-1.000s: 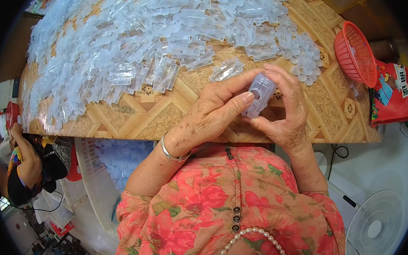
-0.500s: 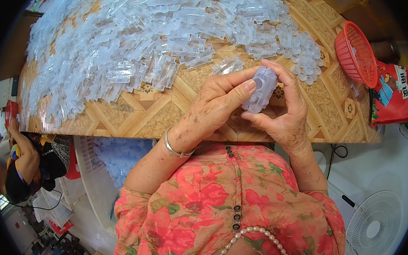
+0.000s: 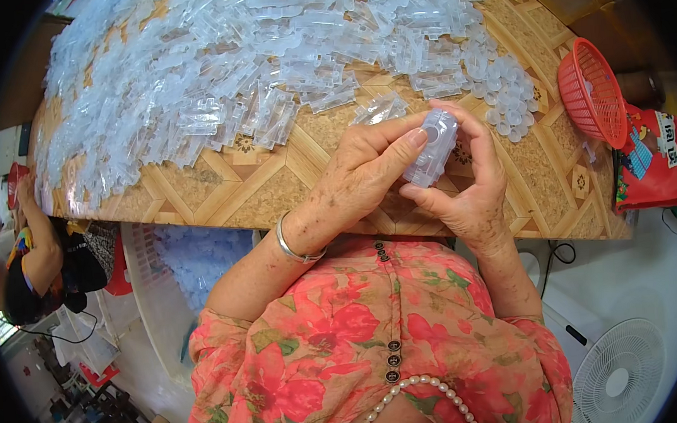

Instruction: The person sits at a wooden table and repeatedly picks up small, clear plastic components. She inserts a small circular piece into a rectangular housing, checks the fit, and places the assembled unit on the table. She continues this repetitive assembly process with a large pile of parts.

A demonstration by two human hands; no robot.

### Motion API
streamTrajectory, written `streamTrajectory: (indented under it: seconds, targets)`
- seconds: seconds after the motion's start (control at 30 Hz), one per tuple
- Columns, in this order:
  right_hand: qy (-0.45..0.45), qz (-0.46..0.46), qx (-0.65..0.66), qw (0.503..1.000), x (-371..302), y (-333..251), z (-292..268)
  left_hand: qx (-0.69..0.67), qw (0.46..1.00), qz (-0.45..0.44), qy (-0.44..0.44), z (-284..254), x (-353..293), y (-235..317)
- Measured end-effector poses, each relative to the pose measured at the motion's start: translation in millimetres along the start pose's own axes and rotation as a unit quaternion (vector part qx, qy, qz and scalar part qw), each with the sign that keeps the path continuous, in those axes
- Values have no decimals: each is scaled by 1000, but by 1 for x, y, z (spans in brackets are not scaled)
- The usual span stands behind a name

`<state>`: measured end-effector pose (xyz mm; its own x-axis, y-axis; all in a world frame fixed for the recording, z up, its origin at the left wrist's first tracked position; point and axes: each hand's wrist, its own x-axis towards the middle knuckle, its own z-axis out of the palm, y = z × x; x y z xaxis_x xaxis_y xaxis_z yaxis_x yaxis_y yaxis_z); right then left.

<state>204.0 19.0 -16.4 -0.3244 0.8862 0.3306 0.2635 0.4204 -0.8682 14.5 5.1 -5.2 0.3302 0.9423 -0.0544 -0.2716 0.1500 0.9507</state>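
Note:
Above the table's near edge, a chunky translucent plastic part [image 3: 437, 153] with a round hole and moulded ridges is held between both hands. My left hand [image 3: 363, 167] is closed on its left side, with the thumb lying across its face. Fingers and thumb of my right hand [image 3: 476, 176] curve round the right side, gripping the top and bottom ends. Just beyond lies a loose flat translucent piece [image 3: 382, 108]. A group of small round translucent caps [image 3: 506, 96] is spread to the far right of my hands.
A large heap of flat translucent pieces [image 3: 267, 53] covers the far and left table. At right stand a red plastic basket [image 3: 591, 95] and a red bag [image 3: 656, 165]. Below the edge are a white crate [image 3: 148, 293] and a fan [image 3: 620, 380]. A co-worker [image 3: 39, 253] sits at left.
The plastic part has turned slightly in my hands, which stay in nearly the same place. The co-worker's arm at the left has shifted a little.

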Motion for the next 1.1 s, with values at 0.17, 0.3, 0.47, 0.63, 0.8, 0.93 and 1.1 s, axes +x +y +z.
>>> streamTrajectory:
  seconds: [0.17, 0.3, 0.47, 0.63, 0.8, 0.93, 1.1]
  targets:
    - [39, -13, -115, 993, -2, -3, 4, -42, 999, -3, -1, 5, 2, -5]
    - [77, -47, -145, 985, -4, 8, 6, 121, 986, 115, 9, 16, 1, -9]
    - [-8, -6, -85, 996, 0, -14, -14, 177, 981, 81, -6, 1, -1, -1]
    - [-40, -25, -54, 997, -3, -8, -27, 348, 921, 172, -33, -5, 0, -2]
    - [-31, -13, -107, 994, -13, 8, -27, 479, 861, 173, -19, -3, 4, 0]
    - [-36, -6, -147, 988, -11, 7, -27, 509, 837, 200, 4, 1, 8, -4]
    - [-42, -29, -180, 982, -4, 5, -34, 504, 842, 193, 7, 1, 12, -6]
